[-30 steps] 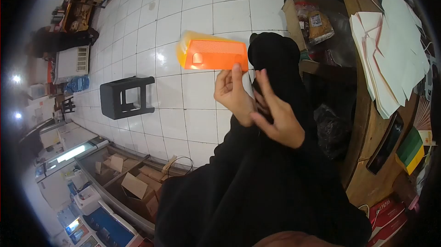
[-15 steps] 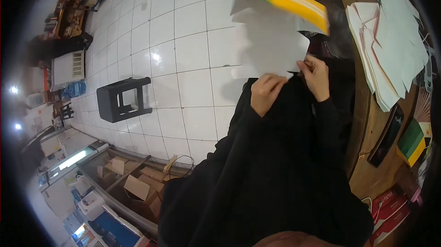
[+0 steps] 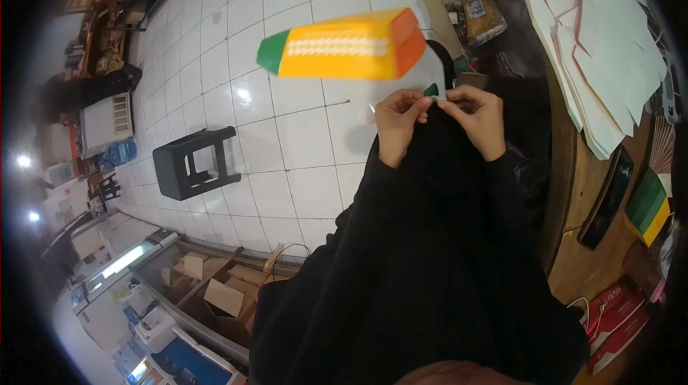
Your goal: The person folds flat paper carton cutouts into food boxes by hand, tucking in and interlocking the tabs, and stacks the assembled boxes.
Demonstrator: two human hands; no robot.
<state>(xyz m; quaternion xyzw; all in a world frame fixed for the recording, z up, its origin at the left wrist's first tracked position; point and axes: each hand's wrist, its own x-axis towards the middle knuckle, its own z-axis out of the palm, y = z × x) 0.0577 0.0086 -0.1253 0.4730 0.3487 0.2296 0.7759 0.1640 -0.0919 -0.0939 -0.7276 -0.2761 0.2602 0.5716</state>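
Observation:
A yellow, green and orange printed paper piece (image 3: 337, 45), partly folded and blurred, extends over the floor in front of my hands. My left hand (image 3: 403, 121) pinches a small green-tipped corner of it between thumb and fingers. Close beside it, my right hand (image 3: 479, 116) has its fingers closed on the same corner area, its thumb near my left thumb. Part of the paper's pale side shows behind the fingers.
A dark plastic stool (image 3: 193, 163) lies on the tiled floor at the left. White sheets (image 3: 591, 63) are stacked on the wooden table (image 3: 573, 206) at the right, with a black phone-like object (image 3: 605, 202). Cardboard boxes (image 3: 223, 297) fill a case at lower left.
The paper has swung from its orange side through its plain grey side to a yellow and green side, pointing left. My right hand has moved from open beside it to a pinch on it.

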